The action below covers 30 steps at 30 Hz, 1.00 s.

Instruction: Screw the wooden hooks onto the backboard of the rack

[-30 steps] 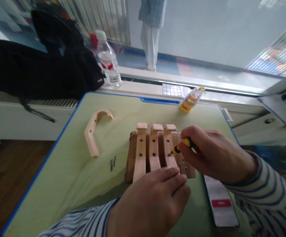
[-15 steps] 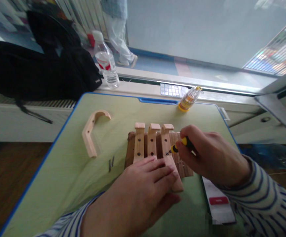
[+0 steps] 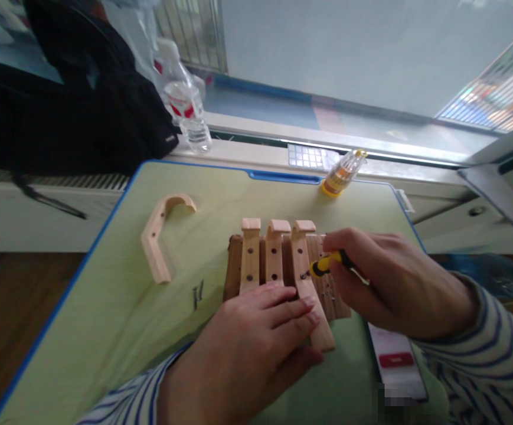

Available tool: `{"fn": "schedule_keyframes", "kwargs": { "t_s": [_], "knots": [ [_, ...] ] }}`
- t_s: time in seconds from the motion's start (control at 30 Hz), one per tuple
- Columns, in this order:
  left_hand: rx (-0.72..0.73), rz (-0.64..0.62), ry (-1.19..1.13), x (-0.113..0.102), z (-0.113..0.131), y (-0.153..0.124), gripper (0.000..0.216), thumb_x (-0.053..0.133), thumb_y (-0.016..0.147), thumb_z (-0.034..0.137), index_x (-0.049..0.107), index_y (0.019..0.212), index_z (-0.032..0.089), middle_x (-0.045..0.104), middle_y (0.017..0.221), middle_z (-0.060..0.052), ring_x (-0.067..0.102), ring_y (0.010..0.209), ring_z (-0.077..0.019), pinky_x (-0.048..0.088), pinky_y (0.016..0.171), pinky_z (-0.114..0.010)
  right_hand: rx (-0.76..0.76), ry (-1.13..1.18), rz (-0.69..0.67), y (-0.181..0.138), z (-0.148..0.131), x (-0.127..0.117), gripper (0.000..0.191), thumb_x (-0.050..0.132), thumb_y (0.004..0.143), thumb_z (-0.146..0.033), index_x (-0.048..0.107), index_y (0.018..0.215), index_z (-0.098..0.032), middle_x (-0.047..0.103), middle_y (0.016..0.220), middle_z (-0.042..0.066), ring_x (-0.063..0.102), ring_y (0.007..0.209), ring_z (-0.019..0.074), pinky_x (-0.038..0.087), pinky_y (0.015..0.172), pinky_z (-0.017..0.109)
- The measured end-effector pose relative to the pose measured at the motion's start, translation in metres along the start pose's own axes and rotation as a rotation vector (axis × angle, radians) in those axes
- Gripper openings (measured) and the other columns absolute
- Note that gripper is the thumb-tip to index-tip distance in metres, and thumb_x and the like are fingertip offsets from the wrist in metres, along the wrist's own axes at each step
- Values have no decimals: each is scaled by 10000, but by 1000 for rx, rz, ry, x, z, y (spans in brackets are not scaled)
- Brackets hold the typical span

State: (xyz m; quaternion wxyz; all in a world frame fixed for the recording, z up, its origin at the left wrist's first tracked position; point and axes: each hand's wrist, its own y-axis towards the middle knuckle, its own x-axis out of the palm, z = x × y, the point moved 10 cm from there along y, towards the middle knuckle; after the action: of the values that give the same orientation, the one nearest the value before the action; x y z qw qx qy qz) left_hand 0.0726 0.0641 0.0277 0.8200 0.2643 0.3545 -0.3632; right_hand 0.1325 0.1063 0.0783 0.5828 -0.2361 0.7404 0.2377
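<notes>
My right hand [image 3: 380, 274] is closed around a screwdriver [image 3: 324, 264] with a yellow and black handle. The tool's tip meets the lower screw [image 3: 303, 275] of the rightmost wooden hook [image 3: 301, 251]. Two more wooden hooks, the left one [image 3: 251, 254] and the middle one [image 3: 274, 254], lie beside it on a brown wooden board [image 3: 234, 265], with dark screws in their holes. My left hand [image 3: 256, 336] lies flat across the hooks' lower parts, fingers stretched out and covering them. A loose wooden hook [image 3: 152, 236] and two screws [image 3: 198, 294] rest on the table, to the left.
The pale green table [image 3: 105, 283] has a blue edge. A phone [image 3: 395, 360] lies under my right forearm. An orange-labelled bottle [image 3: 342, 174] stands at the back edge. On the sill behind are a water bottle [image 3: 188, 106] and a black bag [image 3: 123, 112].
The view has shifted slightly. My right hand and the screwdriver have moved a little to the right, with the handle tilted lower; the tip stays at the same screw. My left hand keeps its place on the hooks.
</notes>
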Motion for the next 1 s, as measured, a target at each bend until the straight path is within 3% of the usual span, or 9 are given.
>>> {"fn": "schedule_keyframes", "kwargs": {
  "t_s": [0.3,0.5,0.63,0.73,0.87,1.0],
  "knots": [
    [-20,9,9,2,-1,-1,238,485,870,345,594,1062,255,637,1095,43,540,1061,-188,474,907,-388,60,20,84,-4,1,-1,89,422,831,-226,425,907,-180,513,576,-43,443,457,79,293,439,222],
    [-9,19,-1,1,0,0,229,469,880,332,606,1039,241,641,1090,33,543,1057,-191,476,907,-382,222,-54,162,-6,2,-5,47,427,825,-224,448,842,-186,396,427,-88,364,337,71,214,384,234],
    [1,1,-7,2,1,1,266,447,892,334,590,1087,225,638,1096,14,529,1074,-198,457,925,-388,275,-80,152,-9,8,-5,86,420,846,-268,447,852,-187,412,418,-87,393,326,82,216,376,238],
    [20,3,-11,1,2,1,271,444,896,326,585,1097,212,644,1077,10,535,1052,-182,445,931,-376,259,-74,108,-12,9,-4,110,407,856,-274,447,894,-180,510,528,-47,475,418,100,288,418,236],
    [39,29,-6,-3,4,0,255,448,897,320,593,1076,212,649,1059,18,547,1019,-160,448,906,-337,194,-24,69,-10,4,-2,177,406,853,-239,449,1013,-176,596,817,32,570,695,143,396,585,259],
    [24,19,-5,-1,3,0,256,434,900,334,602,1051,212,642,1062,12,547,1002,-162,457,874,-337,108,163,39,-7,-2,2,263,414,854,-189,408,1116,-168,597,877,19,557,697,99,413,620,215]
  ]
}}
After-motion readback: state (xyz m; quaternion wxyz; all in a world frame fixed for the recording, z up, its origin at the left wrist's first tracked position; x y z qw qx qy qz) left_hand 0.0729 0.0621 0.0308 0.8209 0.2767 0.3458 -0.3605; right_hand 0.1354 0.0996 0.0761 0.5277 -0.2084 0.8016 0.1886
